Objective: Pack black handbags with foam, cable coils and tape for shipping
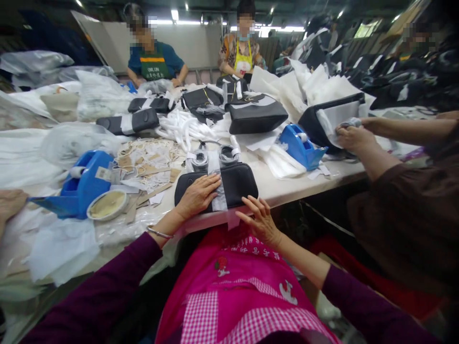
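Observation:
A black handbag point(236, 184) lies flat at the table's front edge. A pale wrapping strip point(218, 201) runs across its middle and hangs over the edge. Behind the bag stand its wrapped, coiled straps point(199, 159). My left hand point(201, 191) rests flat on the bag, with its fingertips on the strip. At the bag's front right corner, my right hand point(261, 220) has its fingers spread, close to the loose end of the strip. Neither hand is closed around anything.
Blue tape dispensers stand left point(84, 179) and right point(301, 145), with a round dish point(107, 204) near the left one. Cardboard and string scraps point(143, 165) lie beyond. More black bags point(256, 114) fill the back. A co-worker's hands point(355, 136) work on a bag at right.

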Demonstrator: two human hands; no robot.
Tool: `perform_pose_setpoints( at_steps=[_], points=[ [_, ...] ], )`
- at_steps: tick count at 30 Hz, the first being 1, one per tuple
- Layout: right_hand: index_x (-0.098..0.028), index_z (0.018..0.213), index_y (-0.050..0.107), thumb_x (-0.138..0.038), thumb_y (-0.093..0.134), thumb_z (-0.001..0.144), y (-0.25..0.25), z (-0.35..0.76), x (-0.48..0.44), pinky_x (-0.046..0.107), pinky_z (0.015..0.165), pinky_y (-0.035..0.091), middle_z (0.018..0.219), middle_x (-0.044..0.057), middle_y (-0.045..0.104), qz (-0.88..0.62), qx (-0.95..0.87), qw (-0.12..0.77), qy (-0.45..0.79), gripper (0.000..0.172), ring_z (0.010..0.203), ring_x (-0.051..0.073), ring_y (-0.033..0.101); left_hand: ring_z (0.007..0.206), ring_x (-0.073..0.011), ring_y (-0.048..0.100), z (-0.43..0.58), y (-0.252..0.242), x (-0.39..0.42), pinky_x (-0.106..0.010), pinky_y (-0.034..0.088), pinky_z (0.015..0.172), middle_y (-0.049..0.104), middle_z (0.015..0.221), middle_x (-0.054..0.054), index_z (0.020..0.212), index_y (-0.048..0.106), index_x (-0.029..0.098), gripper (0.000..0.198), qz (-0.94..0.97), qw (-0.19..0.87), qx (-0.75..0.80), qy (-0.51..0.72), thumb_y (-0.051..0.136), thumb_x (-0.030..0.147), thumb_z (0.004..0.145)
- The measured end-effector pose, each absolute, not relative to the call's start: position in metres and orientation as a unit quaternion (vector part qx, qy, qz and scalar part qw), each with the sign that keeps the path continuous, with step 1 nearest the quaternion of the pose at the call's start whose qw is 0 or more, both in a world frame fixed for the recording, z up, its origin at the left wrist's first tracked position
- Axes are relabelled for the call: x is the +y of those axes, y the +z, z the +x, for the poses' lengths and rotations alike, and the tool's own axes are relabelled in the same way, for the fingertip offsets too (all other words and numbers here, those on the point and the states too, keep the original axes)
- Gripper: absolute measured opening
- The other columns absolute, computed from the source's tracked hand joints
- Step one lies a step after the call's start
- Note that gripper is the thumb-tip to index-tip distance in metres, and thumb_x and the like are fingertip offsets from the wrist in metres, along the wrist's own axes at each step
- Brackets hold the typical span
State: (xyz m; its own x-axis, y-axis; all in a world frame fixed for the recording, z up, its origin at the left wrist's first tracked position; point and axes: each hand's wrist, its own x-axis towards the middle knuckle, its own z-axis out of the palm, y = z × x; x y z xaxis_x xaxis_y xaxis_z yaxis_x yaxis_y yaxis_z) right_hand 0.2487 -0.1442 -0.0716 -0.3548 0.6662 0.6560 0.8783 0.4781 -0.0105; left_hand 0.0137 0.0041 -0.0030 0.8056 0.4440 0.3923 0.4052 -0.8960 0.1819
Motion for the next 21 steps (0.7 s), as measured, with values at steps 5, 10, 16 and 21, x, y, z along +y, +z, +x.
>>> perform_pose_setpoints(
  at_steps=[5,10,16,21],
  points=[
    [-0.035,0.116,0.058,-0.009,0.057,0.087,-0.093,0.234,-0.132,0.054,0.108,0.028,0.147,0.005,0.041,-0.468,-0.778,0.349,-0.231,0.038,0.14,0.024,0.031,0.139,-0.0194,0.034,0.014,-0.001,0.0,-0.043,0.026,0.116,0.045,0.146,-0.009,0.135,0.048,0.019,0.043,0.947,0.059,0.228,0.218,0.047,0.028,0.093],
    [-0.02,0.098,0.063,-0.01,0.049,0.092,-0.071,0.213,-0.141,0.044,0.102,0.042,0.13,0.011,0.058,-0.429,-0.795,0.398,-0.16,0.018,0.128,0.021,0.047,0.14,-0.0201,0.034,0.011,0.002,-0.006,-0.043,0.026,0.117,0.045,0.146,-0.012,0.133,0.048,0.016,0.044,0.945,0.064,0.222,0.232,0.051,0.028,0.091],
    [-0.018,0.1,0.067,-0.009,0.048,0.093,-0.05,0.206,-0.162,0.035,0.088,0.052,0.098,0.007,0.072,-0.386,-0.825,0.398,-0.106,0.022,0.102,0.018,0.063,0.143,-0.0216,0.027,0.007,0.0,-0.004,-0.044,0.023,0.117,0.035,0.152,-0.013,0.138,0.044,0.016,0.049,0.957,0.031,0.205,0.204,0.049,0.03,0.092],
    [-0.016,0.099,0.069,-0.009,0.047,0.093,-0.042,0.19,-0.168,0.035,0.086,0.053,0.097,0.008,0.073,-0.382,-0.835,0.384,-0.096,0.024,0.098,0.018,0.065,0.144,-0.0217,0.024,0.008,-0.003,-0.003,-0.042,0.022,0.118,0.029,0.154,-0.013,0.144,0.037,0.015,0.054,0.959,-0.009,0.212,0.19,0.045,0.033,0.094]
  ],
)
